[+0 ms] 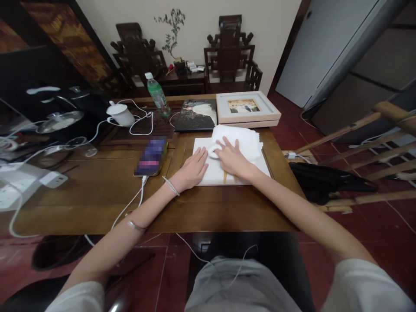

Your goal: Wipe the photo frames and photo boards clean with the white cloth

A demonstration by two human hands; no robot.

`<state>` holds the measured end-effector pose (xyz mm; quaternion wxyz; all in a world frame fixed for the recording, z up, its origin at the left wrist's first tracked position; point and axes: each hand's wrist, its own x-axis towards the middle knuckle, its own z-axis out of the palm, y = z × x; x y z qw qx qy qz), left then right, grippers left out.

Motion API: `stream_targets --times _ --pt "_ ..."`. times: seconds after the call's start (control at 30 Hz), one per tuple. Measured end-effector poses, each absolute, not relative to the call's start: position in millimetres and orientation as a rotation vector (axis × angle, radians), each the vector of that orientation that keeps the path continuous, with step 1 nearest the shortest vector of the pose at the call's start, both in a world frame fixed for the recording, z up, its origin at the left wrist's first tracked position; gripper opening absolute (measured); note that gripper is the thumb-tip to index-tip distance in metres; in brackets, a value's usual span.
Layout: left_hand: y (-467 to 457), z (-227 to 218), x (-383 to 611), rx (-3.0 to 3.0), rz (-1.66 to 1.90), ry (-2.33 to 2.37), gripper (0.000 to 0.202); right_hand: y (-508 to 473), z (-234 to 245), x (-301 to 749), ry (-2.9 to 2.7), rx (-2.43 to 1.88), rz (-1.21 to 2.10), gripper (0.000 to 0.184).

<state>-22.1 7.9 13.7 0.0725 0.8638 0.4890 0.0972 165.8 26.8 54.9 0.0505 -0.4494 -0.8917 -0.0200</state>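
A flat white panel (208,175) lies on the wooden table in front of me, with some tan marks near its front edge. My left hand (193,168) rests on the panel's left side, fingers stretched out and holding nothing. On the panel, my right hand (234,159) presses on a white cloth (248,143), its fingers spread over a bunched fold. The cloth spreads out behind that hand and hides the panel's far part.
Behind the panel are a dark picture board (196,115) and a framed photo (245,106). To the left are a phone (151,157) on a cable, a green bottle (158,96), a lidded white cup (120,114), a pot (61,125) and a power strip (19,184).
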Motion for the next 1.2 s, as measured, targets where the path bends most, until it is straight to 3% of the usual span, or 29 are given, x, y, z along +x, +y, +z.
stream_targets --times 0.2,0.4,0.53,0.7,0.83,1.0,1.2 --pt "7.9 13.5 -21.9 2.607 0.298 1.456 0.058 -40.5 50.3 169.5 -2.841 -1.227 -0.081 0.040" --pt "9.7 12.8 -24.6 2.609 0.303 1.421 0.055 -95.3 71.2 187.8 -2.942 -1.043 0.139 0.037" --pt "8.9 13.3 -24.4 2.591 0.309 1.437 0.056 -61.7 75.9 194.0 -2.852 -1.116 0.224 0.042" --pt "5.5 18.0 -20.2 2.528 0.366 1.467 0.056 6.9 64.7 182.9 -2.740 -1.284 0.076 0.045" --pt "7.6 24.5 -18.2 2.194 0.766 1.504 0.054 19.9 58.0 153.4 -2.716 -1.400 -0.059 0.046" --pt "15.9 31.5 -21.7 1.620 1.246 1.486 0.057 -20.6 60.3 135.0 -2.966 -0.925 -0.014 0.039" --pt "14.4 34.2 -20.1 1.661 1.148 1.479 0.054 -68.4 90.5 169.0 -3.103 -0.636 0.206 0.033"
